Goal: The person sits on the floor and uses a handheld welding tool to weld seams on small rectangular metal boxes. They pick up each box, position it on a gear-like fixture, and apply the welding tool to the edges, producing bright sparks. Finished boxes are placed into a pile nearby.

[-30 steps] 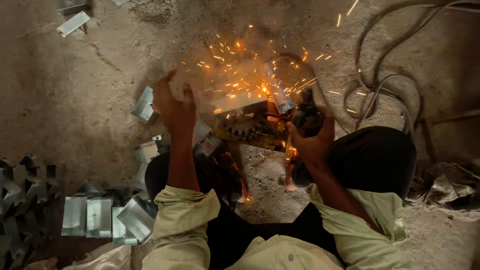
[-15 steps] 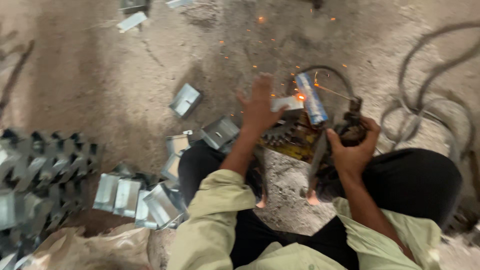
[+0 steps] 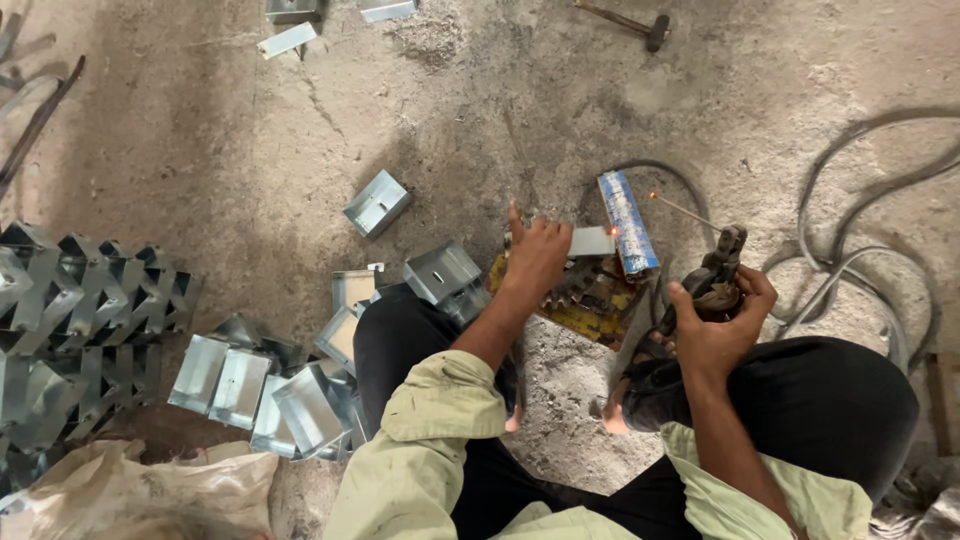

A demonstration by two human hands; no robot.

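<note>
At the near edge of the view, a crumpled sack (image 3: 130,495) is lying beside a cluster of folded grey sheet-metal pieces (image 3: 260,390), and 2 pale green sleeves are being extended over dark trousers. Further left, a stack of nested zigzag metal pieces (image 3: 80,320) is being kept on the concrete floor (image 3: 250,150). Just ahead of the knees, the left hand (image 3: 535,258) is being pressed, fingers spread and palm down, onto a small grey metal piece (image 3: 590,242) that is resting on a rusty yellow jig (image 3: 585,295); a tiny glowing spot is showing at that piece's right edge. To the right, the right hand (image 3: 715,325) is being clenched around a welding electrode holder (image 3: 718,268), with the thin rod (image 3: 685,210) pointing up and left, its tip apart from the piece. A blue-patterned block (image 3: 628,222) is lying just beyond the jig. Grey cables (image 3: 860,260) are looping at the right. Farther off, a single bent metal piece (image 3: 377,203) is lying alone, and a hammer (image 3: 625,22) is resting near the top edge.
</note>
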